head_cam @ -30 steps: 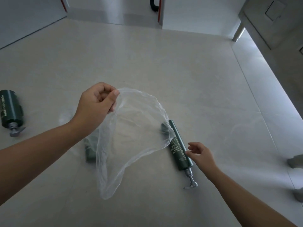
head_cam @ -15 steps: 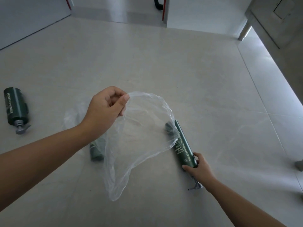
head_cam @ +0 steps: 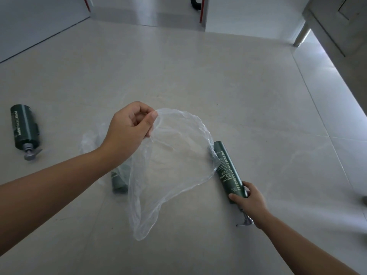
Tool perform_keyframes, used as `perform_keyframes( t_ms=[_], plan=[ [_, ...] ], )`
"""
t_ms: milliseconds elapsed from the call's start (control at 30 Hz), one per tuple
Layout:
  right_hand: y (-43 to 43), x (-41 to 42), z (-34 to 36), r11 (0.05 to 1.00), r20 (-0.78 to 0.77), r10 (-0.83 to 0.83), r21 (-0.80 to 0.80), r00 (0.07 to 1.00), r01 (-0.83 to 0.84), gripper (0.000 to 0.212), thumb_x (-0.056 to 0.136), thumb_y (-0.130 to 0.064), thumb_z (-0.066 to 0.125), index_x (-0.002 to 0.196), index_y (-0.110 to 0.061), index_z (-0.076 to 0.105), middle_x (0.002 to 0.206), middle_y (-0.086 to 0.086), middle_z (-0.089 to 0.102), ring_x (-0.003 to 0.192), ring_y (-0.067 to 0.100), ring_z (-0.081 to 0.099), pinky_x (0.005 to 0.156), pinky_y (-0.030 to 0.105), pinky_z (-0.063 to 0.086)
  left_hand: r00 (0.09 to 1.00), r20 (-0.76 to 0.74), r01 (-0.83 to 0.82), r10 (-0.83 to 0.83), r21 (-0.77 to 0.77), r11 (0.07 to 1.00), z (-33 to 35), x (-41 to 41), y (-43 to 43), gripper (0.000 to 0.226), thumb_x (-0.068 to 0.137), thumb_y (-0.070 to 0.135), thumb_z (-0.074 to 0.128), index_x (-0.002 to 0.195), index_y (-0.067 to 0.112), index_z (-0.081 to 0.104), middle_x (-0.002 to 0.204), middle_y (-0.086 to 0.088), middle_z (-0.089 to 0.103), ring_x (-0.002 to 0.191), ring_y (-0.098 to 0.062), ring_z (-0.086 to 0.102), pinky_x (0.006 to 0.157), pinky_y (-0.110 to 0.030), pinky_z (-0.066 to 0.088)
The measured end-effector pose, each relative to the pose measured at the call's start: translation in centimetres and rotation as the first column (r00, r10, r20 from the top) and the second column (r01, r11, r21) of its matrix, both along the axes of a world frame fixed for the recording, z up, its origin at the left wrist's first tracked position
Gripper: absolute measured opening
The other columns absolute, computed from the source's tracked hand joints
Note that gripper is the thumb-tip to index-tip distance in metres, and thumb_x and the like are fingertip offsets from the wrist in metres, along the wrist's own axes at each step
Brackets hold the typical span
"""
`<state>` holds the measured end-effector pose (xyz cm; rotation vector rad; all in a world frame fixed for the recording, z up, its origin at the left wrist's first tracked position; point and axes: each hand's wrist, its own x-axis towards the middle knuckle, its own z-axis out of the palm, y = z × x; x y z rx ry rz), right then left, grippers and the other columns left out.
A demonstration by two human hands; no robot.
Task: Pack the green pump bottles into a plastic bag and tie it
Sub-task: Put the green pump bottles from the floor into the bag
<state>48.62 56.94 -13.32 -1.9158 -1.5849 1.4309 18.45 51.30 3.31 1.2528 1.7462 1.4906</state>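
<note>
Three green pump bottles show: one at the left edge, one behind the plastic at centre, one at lower right. One clear plastic bag. Two hands.

Bottle under right hand, lying on floor: pale lettering along its green side reads "PETER THOMAS ROTH", then smaller "MEGA-RICH BODY CLEANSER"; finer print below illegible. Bottle at left edge of floor: same "PETER THOMAS ROTH" lettering along its side, blurred.
</note>
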Motion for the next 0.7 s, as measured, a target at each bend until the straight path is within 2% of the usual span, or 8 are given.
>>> perform_keyframes(
  t_ms=[67, 200, 333, 500, 700],
  plan=[
    [0.3, 0.5, 0.9, 1.000, -0.018, -0.013, 0.012, 1.000, 0.013, 0.058, 0.073, -0.013, 0.073, 0.125, -0.013, 0.046, 0.104, 0.010, 0.057, 0.076, 0.026, 0.058, 0.062, 0.030, 0.047, 1.000, -0.009, 0.008, -0.008, 0.005, 1.000, -0.1, 0.2, 0.4, 0.017, 0.090, 0.014, 0.054, 0.074, 0.020, 0.056, 0.047, 0.009, 0.056, 0.044, -0.003, 0.047, 0.047, -0.011, 0.040],
    [1.2, 1.8, 2.7, 0.996, -0.056, -0.051, 0.064, 0.997, 0.055, 0.059, 0.074, -0.013, 0.072, 0.126, -0.016, 0.044, 0.098, 0.007, 0.058, 0.072, 0.028, 0.058, 0.065, 0.038, 0.052, 1.000, 0.010, 0.013, -0.013, 0.019, 1.000, -0.2, 0.8, 1.3, 0.016, 0.090, 0.012, 0.054, 0.075, 0.018, 0.055, 0.047, 0.010, 0.057, 0.044, -0.002, 0.048, 0.047, -0.011, 0.042],
    [1.9, 2.2, 4.6, 0.993, -0.125, -0.054, 0.099, 0.991, 0.067, 0.056, 0.072, -0.013, 0.073, 0.120, -0.028, 0.047, 0.099, 0.006, 0.062, 0.068, 0.026, 0.057, 0.054, 0.033, 0.049, 1.000, 0.009, 0.026, -0.027, 0.032, 0.999, -0.4, 1.2, 1.7, 0.016, 0.090, 0.011, 0.053, 0.075, 0.017, 0.055, 0.046, 0.010, 0.057, 0.043, -0.002, 0.047, 0.046, -0.012, 0.042],
    [1.8, 2.0, 7.2, 0.989, -0.210, 0.061, 0.145, 0.976, -0.030, 0.052, 0.072, -0.006, 0.073, 0.115, -0.026, 0.051, 0.100, 0.004, 0.061, 0.070, 0.015, 0.058, 0.056, 0.024, 0.044, 0.999, 0.019, 0.027, -0.028, 0.036, 0.999, -0.4, 1.2, 2.0, 0.017, 0.090, 0.010, 0.053, 0.075, 0.016, 0.054, 0.045, 0.011, 0.056, 0.042, -0.002, 0.047, 0.046, -0.012, 0.041],
    [1.4, 2.6, 8.7, 0.988, -0.326, 0.156, 0.047, 0.932, -0.149, 0.049, 0.074, 0.002, 0.069, 0.116, -0.020, 0.055, 0.095, 0.012, 0.062, 0.054, 0.012, 0.051, 0.050, 0.023, 0.044, 1.000, 0.012, 0.022, -0.023, 0.045, 0.999, -0.1, 0.9, 1.5, 0.017, 0.090, 0.010, 0.053, 0.075, 0.017, 0.054, 0.045, 0.010, 0.056, 0.042, -0.003, 0.047, 0.045, -0.012, 0.040]
  ],
)
